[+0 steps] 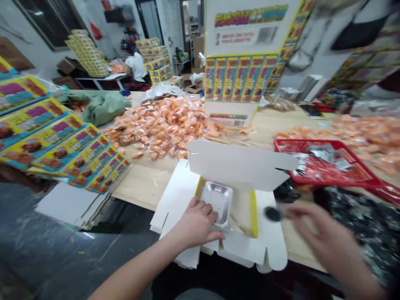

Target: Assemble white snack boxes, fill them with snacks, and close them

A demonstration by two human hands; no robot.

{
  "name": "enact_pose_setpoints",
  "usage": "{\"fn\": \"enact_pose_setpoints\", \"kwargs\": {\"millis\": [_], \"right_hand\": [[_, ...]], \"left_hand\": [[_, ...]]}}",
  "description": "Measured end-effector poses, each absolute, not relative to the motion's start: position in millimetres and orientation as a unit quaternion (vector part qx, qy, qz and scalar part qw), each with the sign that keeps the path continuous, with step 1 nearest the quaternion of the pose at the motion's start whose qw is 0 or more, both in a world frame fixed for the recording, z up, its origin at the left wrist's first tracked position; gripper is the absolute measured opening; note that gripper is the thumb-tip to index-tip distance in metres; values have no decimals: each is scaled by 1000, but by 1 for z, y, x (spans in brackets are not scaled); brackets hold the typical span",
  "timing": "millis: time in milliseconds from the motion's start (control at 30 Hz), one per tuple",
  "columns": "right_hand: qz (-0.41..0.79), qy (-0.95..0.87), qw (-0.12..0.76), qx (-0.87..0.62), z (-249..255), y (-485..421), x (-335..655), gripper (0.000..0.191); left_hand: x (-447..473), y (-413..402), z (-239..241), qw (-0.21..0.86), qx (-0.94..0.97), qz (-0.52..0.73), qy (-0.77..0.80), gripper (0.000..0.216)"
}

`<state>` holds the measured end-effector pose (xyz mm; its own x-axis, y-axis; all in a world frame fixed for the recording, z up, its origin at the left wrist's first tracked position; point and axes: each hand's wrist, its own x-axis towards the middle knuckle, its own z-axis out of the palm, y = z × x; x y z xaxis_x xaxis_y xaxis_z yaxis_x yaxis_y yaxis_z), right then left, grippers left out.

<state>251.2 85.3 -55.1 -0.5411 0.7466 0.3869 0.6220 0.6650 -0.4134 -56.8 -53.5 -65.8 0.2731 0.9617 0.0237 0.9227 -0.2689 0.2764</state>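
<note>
An unfolded white cardboard box point(239, 166) lies open before me, with yellow inner edges. In its left part sits a silver foil tray point(223, 202). My left hand point(200, 221) rests over the tray's near left side, its fingers slightly bent and its thumb stretched apart. A thin tan stick-like piece point(238, 223) lies to the right of the tray. Right of the box, my right hand point(315, 229) is blurred by motion. Its fingertips pinch a small packet with a dark round piece point(273, 213) at its end; its kind is unclear.
A heap of orange wrapped pieces point(159, 125) covers the table's far side. On the right stand a red basket point(331, 181) of packets and a pile of dark packets point(362, 233). Printed boxes point(62, 137) are stacked left; a tall display box point(242, 79) stands behind. A person point(136, 64) sits beyond.
</note>
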Motion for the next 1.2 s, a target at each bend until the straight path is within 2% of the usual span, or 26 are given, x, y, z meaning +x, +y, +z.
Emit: {"fn": "enact_pose_setpoints", "kwargs": {"millis": [33, 100, 200, 267, 367, 467, 533, 700, 800, 933, 1000, 1067, 1133, 1200], "right_hand": [[160, -900, 233, -332, -58, 79, 219, 18], [149, -940, 165, -260, -71, 75, 171, 21], [41, -959, 116, -256, -100, 84, 147, 22], [0, -964, 103, -247, -113, 91, 152, 21], [-43, -966, 119, -224, -116, 93, 158, 21], [-87, -947, 186, -249, -102, 85, 154, 25], [-74, -942, 217, -245, -90, 80, 153, 27], [57, -921, 275, -271, -69, 72, 164, 21], [210, -866, 300, -342, -59, 59, 150, 21], [494, -767, 276, -301, -47, 42, 98, 61], [564, -735, 264, -270, -45, 39, 79, 44], [504, -754, 304, -292, -49, 38, 73, 25], [343, -810, 345, -328, -58, 37, 77, 24], [201, -872, 293, -335, -70, 35, 83, 28]], "left_hand": [[-60, -55, -67, 102, 789, 123, 593, 54], [-74, -57, -71, 87, 762, 209, 606, 43], [-122, -49, -84, 40, 649, 329, 685, 20], [-170, -35, -96, 7, 565, 361, 742, 18], [-248, -2, -114, -32, 476, 374, 795, 27], [-305, 30, -125, -51, 416, 389, 821, 20], [-325, 38, -125, -48, 397, 408, 821, 21], [-323, 3, -111, -23, 394, 476, 786, 27], [-276, -32, -100, 17, 401, 511, 760, 23], [-183, -56, -83, 180, 494, 528, 667, 24], [-148, -56, -76, 253, 548, 510, 612, 20], [-132, -49, -76, 269, 577, 489, 596, 27], [-131, -42, -82, 256, 589, 467, 608, 41], [-135, -39, -90, 242, 610, 441, 612, 46]]}}
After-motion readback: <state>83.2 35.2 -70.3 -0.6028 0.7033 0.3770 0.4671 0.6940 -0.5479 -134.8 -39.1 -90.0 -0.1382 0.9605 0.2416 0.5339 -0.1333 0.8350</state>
